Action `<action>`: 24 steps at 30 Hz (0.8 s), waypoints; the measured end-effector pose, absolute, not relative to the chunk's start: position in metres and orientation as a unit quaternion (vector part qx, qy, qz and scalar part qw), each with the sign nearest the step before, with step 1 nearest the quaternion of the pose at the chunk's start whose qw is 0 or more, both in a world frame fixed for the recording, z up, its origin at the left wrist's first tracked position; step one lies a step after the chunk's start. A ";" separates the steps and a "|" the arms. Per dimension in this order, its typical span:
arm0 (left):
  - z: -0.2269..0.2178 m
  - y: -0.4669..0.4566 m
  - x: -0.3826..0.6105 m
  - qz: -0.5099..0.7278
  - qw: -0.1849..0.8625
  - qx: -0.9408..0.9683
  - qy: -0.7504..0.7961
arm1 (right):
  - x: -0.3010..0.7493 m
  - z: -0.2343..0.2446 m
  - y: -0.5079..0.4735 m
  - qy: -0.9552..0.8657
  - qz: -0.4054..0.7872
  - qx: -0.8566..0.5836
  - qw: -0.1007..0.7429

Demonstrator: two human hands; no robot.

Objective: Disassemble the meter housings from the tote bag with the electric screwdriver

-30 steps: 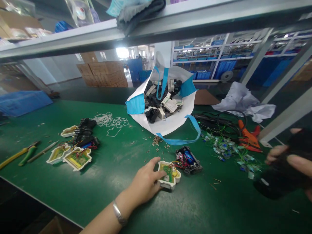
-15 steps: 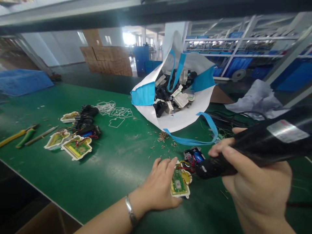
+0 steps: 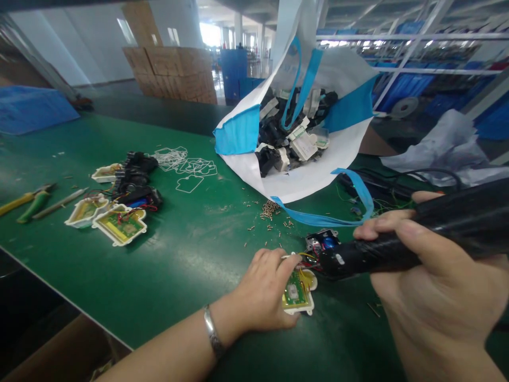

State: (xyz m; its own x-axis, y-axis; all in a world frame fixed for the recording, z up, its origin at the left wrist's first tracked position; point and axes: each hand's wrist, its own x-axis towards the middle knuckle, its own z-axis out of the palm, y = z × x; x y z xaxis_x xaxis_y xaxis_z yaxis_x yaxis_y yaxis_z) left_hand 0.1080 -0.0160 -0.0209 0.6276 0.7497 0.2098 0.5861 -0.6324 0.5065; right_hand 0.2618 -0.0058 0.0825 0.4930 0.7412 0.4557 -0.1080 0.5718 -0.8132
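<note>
A white casing (image 3: pixel 312 305) with a green board is held on the green table (image 3: pixel 191 260) by the left hand (image 3: pixel 264 292), its thumb and fingers clamped on the near and far edges. A black tool (image 3: pixel 469 220) is gripped by the right hand (image 3: pixel 441 297), well apart from the left. The tool's front end is brought over the wires (image 3: pixel 308 260) beside the casing; whether anything is touched by its tip cannot be told. A black housing (image 3: pixel 329 242) is partly hidden behind the tool, and the board's left side is covered by fingers. Beyond, the way is blocked by a filled bag (image 3: pixel 310 188), its blue strap (image 3: pixel 360 196) draped close to the right hand. Screws (image 3: pixel 269 210) are scattered before the bag; white gaskets (image 3: pixel 170 158) and opened units (image 3: pixel 121 227) are gathered to the left
</note>
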 end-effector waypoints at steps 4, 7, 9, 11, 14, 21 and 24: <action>-0.018 -0.016 0.108 0.191 0.184 0.887 0.378 | 0.261 0.082 -0.006 -0.428 0.272 -0.373 0.777; -0.018 -0.016 0.108 0.189 0.183 0.887 0.381 | 0.260 0.083 -0.008 -0.442 0.259 -0.370 0.775; -0.019 -0.015 0.108 0.194 0.183 0.885 0.381 | 0.260 0.085 -0.010 -0.448 0.244 -0.373 0.775; -0.021 -0.015 0.108 0.200 0.182 0.884 0.381 | 0.259 0.086 -0.011 -0.449 0.233 -0.375 0.777; -0.022 -0.015 0.109 0.205 0.175 0.885 0.378 | 0.259 0.085 -0.011 -0.456 0.223 -0.368 0.779; -0.021 -0.014 0.109 0.224 0.172 0.882 0.377 | 0.259 0.081 -0.009 -0.468 0.226 -0.347 0.781; -0.021 -0.014 0.109 0.225 0.172 0.882 0.377 | 0.258 0.082 -0.010 -0.466 0.224 -0.352 0.780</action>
State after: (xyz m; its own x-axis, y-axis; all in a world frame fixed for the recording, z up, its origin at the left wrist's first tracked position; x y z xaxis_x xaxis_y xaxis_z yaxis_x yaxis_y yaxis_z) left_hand 0.1094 -0.0139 -0.0208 0.6147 0.7422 0.2669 0.5871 -0.6565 0.4736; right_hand 0.2584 -0.0096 0.0821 0.4656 0.6773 0.5697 -0.0206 0.6518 -0.7581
